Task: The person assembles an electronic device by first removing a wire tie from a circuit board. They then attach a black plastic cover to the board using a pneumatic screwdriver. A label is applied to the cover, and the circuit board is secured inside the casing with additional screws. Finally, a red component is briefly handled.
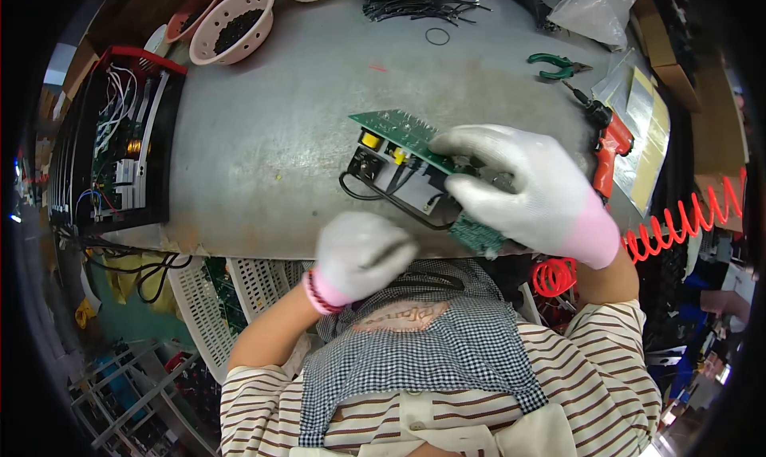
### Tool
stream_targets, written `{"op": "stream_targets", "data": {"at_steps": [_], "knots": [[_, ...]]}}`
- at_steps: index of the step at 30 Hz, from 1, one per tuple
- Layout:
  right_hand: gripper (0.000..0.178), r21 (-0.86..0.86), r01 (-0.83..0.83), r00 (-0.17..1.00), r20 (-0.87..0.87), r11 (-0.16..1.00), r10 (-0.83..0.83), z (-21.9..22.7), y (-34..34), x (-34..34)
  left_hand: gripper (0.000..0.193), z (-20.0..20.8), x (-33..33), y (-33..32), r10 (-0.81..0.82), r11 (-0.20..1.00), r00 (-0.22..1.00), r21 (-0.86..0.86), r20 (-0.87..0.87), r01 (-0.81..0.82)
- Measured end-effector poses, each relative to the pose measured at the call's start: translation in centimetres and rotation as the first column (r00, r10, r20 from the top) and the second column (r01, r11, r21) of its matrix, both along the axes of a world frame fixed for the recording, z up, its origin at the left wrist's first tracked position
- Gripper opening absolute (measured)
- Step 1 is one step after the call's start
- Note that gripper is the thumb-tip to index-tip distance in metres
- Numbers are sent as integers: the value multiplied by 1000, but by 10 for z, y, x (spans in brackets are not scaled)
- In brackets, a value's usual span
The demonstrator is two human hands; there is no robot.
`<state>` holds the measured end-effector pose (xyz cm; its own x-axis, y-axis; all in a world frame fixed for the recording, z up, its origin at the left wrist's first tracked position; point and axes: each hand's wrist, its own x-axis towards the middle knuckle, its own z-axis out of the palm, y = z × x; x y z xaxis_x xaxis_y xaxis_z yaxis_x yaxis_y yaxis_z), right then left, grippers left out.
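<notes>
My gloved right hand [515,186] grips a green circuit board assembly [403,138] near the table's front edge, thumb and fingers closed on its right end. The board is tilted. Beneath it show yellow components, a pale metal plate [419,192] and a black cable [415,215] looping along the front. A second, smaller green board [476,235] hangs below my right hand. To the left, my gloved left hand [365,254] is apart from the assembly, over my apron at the table edge. Its fingers are curled in and slightly blurred; whatever they hold, if anything, is hidden.
An open black and red case [120,142] with wiring stands at left. Pink baskets [233,26] of small dark parts sit at the far left. Green cutters [558,66], a red power screwdriver [612,146] and its coiled red hose [678,226] lie at right. Black cable ties [415,8] lie behind.
</notes>
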<state>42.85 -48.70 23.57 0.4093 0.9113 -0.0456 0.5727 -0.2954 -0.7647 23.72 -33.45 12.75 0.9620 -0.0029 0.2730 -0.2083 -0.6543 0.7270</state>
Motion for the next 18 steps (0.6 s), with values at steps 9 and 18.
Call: {"op": "stream_targets", "data": {"at_steps": [9, 18], "knots": [[31, -97, -316, 933, 148, 944, 328, 14, 3, 49, 112, 11, 62, 53, -17, 934, 998, -356, -68, -8], [43, 96, -185, 968, -153, 978, 198, -11, 61, 164, 95, 4, 64, 41, 53, 575, 975, -791, -216, -207]]}}
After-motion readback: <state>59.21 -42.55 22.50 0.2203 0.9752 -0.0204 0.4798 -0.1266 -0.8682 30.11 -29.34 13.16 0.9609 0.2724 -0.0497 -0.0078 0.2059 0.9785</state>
